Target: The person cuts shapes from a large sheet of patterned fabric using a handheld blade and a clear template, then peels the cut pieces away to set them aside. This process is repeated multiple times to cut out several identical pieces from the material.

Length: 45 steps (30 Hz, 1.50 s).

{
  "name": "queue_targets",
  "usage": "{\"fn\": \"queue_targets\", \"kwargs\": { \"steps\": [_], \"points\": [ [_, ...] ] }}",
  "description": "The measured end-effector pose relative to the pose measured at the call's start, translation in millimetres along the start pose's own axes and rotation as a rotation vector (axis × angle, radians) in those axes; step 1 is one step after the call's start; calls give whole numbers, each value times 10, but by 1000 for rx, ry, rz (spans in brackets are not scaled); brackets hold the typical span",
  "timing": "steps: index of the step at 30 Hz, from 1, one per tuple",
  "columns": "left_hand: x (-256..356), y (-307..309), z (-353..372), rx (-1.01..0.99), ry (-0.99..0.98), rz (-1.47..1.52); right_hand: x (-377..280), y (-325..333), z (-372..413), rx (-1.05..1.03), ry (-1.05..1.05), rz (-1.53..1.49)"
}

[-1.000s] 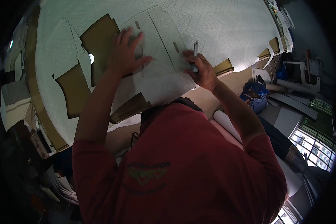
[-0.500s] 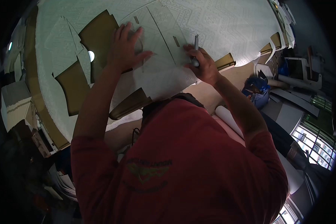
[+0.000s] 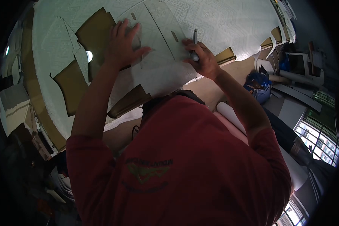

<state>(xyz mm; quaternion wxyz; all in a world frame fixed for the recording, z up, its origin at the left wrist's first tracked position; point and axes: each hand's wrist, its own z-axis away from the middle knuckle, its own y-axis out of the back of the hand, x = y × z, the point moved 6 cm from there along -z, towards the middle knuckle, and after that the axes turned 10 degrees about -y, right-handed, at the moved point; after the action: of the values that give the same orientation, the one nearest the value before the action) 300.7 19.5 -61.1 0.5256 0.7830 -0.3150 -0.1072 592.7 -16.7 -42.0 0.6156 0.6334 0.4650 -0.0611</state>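
A pale sheet of embossed material [image 3: 199, 15] covers the table, with cut-out gaps showing the brown surface [image 3: 96, 26] beneath. On it lies a clear, flat template [image 3: 154, 35] with a long dark slit and two short brownish slots. My left hand [image 3: 122, 47] rests flat on the template's left side, fingers spread. At the right edge of the template is my right hand [image 3: 201, 58], its fingers curled around a slim silver pen-like tool [image 3: 195, 37] that points away from me. The tool's exact kind cannot be made out.
The table's near edge runs close to my body, with a brown cut-out gap [image 3: 130, 100] beside it. A blue bag-like bundle [image 3: 258, 86] sits on the floor at right. White rolls [image 3: 229, 115] stand near my right side. Boxes [image 3: 17, 107] are at left.
The view has shifted slightly, so everything sits a little further left. Both hands keep nearly the same places on the template, and the right still grips the silver tool.
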Motion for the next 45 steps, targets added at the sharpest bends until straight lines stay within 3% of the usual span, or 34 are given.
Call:
{"fn": "queue_targets", "kwargs": {
  "steps": [28,31,33,37,39,42,45],
  "points": [
    [-4,-34,-1,23,-32,-13,-112,-3,-8,-43,-7,118],
    [9,0,-65,-21,-16,-24,-101,1,2,-40,-2,88],
    [8,28,-160,-163,50,-60,-99,4,0,-31,-1,82],
    [142,54,-469,-313,-18,-106,-77,1,17,-14,0,57],
    [126,-70,-538,-501,147,31,-52,-6,19,1,5,34],
    [167,-87,-649,-639,149,50,-54,12,22,11,6,9],
    [475,78,-709,-629,136,-27,-14,3,21,-2,-18,-25]
  ]
}}
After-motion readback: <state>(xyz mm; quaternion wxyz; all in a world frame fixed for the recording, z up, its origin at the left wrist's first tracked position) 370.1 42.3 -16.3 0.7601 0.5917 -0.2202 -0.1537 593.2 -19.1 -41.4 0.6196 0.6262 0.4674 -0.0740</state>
